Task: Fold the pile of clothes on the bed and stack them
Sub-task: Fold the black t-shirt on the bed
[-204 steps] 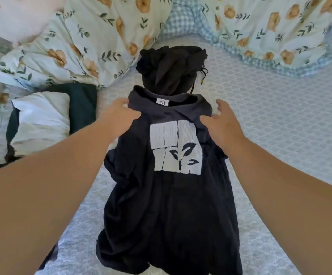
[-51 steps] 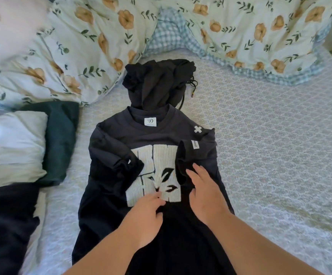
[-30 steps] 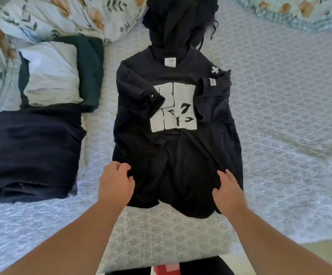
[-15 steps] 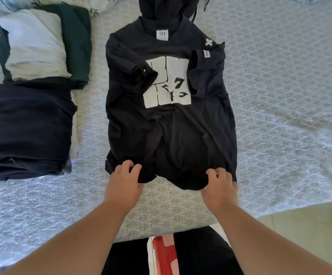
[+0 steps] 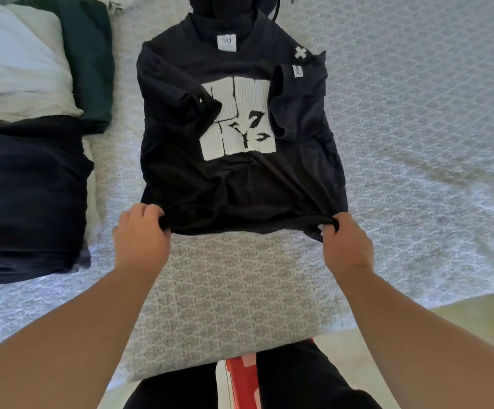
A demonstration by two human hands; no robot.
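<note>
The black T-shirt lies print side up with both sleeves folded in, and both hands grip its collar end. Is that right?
Not quite. In the head view the left hand and right hand grip the T-shirt at its bottom hem, not the collar end. The print faces up and both sleeves are folded in, as stated.

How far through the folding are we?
Done: folded dark navy garment and white and green ones lie at left. In hand: left hand and right hand pinch the black T-shirt hem, sleeves already folded in. Left: fold it up, stack it, then the black garment beyond.
</note>
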